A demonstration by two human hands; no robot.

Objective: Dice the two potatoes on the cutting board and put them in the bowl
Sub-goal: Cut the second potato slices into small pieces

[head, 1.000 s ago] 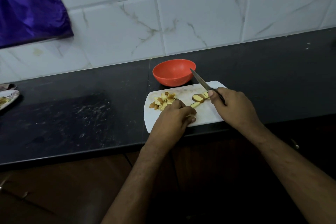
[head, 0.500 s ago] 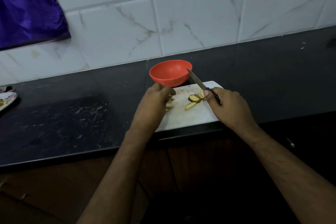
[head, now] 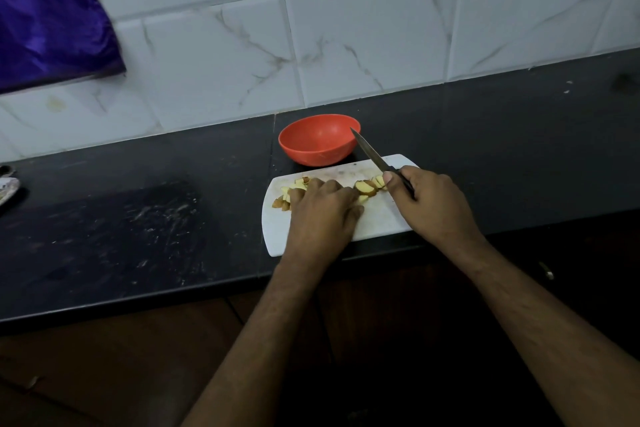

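Observation:
A white cutting board [head: 381, 220] lies near the front edge of the black counter [head: 138, 218]. An orange bowl [head: 311, 146] stands just behind it and looks empty. Diced potato pieces [head: 285, 197] are heaped on the board's left part, partly hidden by my left hand [head: 322, 215]. That hand lies palm down on the board, its curled fingertips and thumb pinching the brown-skinned potato slices [head: 367, 186] at the middle. My right hand [head: 429, 204] grips the handle of a knife [head: 369, 151]. The blade is raised and points up-left over the bowl's right rim.
A purple cloth [head: 45, 17] hangs at the upper left over the white tiled wall [head: 346, 45]. A plate [head: 5, 191] pokes in at the left edge of the counter. Dark wooden cabinet fronts run below the counter edge.
My left hand went left to the diced pile by the bowl, then came back right onto the potato slices. The right hand and knife have barely moved.

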